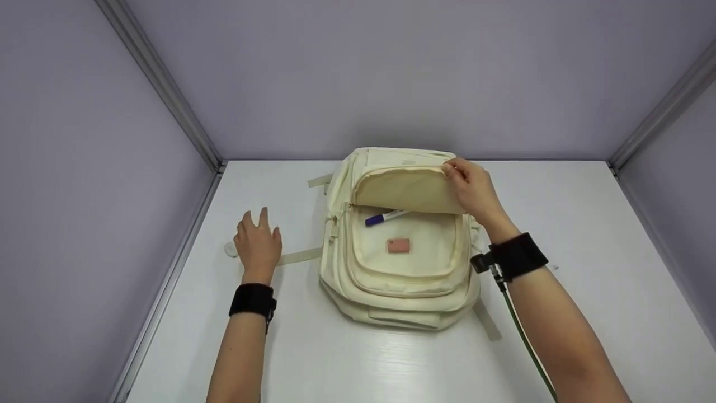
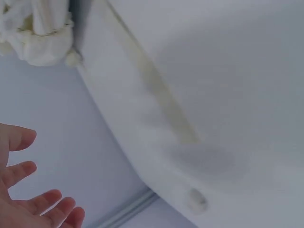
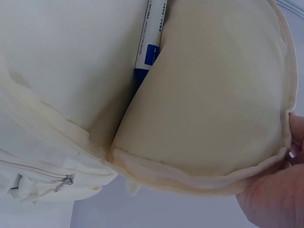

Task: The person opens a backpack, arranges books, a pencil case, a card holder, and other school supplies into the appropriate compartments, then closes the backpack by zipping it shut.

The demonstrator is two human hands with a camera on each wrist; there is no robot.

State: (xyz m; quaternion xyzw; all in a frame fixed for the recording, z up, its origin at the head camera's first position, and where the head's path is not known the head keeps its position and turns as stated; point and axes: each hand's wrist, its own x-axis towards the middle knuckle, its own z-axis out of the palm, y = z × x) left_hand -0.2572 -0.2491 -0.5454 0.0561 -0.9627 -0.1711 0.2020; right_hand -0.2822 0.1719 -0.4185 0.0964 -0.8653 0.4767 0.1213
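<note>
A cream backpack (image 1: 335,263) lies on the white table with its front pocket unzipped. My right hand (image 1: 472,187) pinches the upper right edge of the pocket flap (image 1: 408,187) and holds it raised. Inside the pocket lie a white marker (image 3: 153,33) with a blue-purple cap (image 1: 375,220) and a small pink block (image 1: 398,245), possibly an eraser. The flap hides part of the marker in the right wrist view. To the left of the backpack, my left hand (image 1: 258,243) is over the table with fingers spread and nothing in them. Beside it sits a small whitish round object (image 1: 230,249), its kind unclear.
Beige straps (image 1: 302,256) stretch out from the backpack on the left, with another strap (image 1: 488,320) at the lower right. A tiny clear scrap (image 1: 554,267) lies right of the right wrist. Pale walls (image 1: 358,78) enclose the table (image 1: 358,364) at the back and sides.
</note>
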